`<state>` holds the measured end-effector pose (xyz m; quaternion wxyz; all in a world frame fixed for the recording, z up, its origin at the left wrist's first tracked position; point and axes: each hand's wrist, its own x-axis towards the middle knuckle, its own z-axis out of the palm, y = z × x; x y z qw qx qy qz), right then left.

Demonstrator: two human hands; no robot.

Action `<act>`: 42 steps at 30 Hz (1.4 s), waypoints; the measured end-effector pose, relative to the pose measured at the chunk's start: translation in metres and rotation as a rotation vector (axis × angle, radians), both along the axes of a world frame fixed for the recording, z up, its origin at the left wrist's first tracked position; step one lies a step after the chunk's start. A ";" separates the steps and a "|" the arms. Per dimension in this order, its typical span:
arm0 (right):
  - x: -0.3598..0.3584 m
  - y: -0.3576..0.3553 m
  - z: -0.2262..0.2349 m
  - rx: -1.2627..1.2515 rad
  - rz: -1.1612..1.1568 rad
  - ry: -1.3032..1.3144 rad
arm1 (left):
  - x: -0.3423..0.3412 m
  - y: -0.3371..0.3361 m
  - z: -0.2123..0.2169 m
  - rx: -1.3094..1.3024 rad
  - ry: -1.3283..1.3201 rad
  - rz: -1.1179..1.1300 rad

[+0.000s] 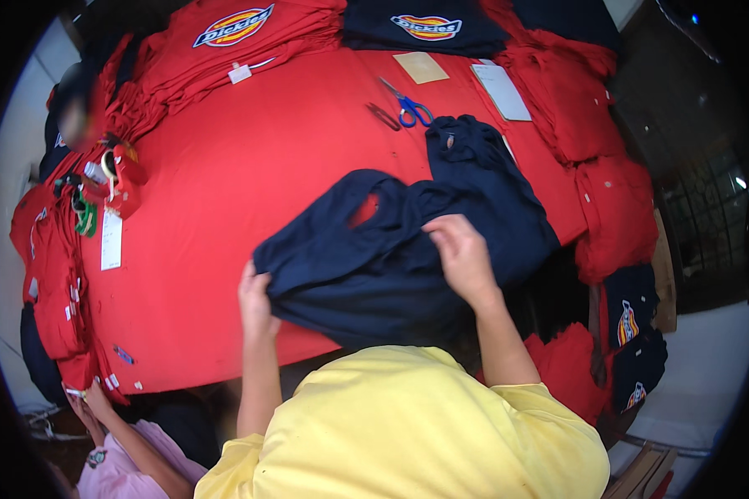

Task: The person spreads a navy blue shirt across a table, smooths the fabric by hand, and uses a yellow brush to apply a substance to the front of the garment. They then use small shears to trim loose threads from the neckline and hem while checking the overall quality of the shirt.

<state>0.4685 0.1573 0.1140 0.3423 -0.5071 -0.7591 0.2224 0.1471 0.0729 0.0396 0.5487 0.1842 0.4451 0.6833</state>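
Observation:
A dark navy garment (366,274), which looks like a T-shirt, hangs over the near edge of the red-covered table. Red shows through its neck-like opening. My left hand (256,299) has its fingers closed on the garment's left edge. With fingertips pinched together, my right hand (460,256) holds the cloth near the middle. More navy cloth (491,187) lies bunched to the right and beyond; I cannot tell whether it belongs to the same piece. Beyond that cloth lie blue-handled scissors (409,106) and small dark thread snips (383,116).
Stacks of folded red shirts (250,50) and navy shirts (424,25) line the table's (183,274) far side. Red piles (566,100) run down the right. A red tape dispenser (123,181) stands at left. A co-worker's hands (96,403) handle red cloth at lower left.

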 end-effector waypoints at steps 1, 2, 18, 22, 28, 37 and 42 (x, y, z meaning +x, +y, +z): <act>0.018 0.011 -0.007 0.019 -0.068 0.017 | -0.018 -0.007 -0.005 -0.027 0.084 0.064; 0.032 0.021 -0.012 0.037 -0.132 0.035 | -0.030 -0.015 -0.007 -0.057 0.167 0.131; -0.160 0.130 -0.078 0.295 0.572 -0.202 | 0.154 0.063 -0.023 0.159 1.538 -0.085; -0.165 0.103 -0.085 0.064 0.778 -0.386 | 0.136 0.000 -0.010 -0.038 1.485 -0.328; -0.157 0.070 -0.025 -0.979 1.140 0.204 | 0.050 -0.183 0.068 -0.355 1.074 0.448; -0.161 -0.082 -0.011 -2.017 1.550 -0.152 | 0.045 -0.332 0.120 -0.213 1.345 1.704; -0.165 -0.041 -0.009 -2.101 1.718 0.673 | 0.055 -0.376 0.103 -0.590 1.340 1.907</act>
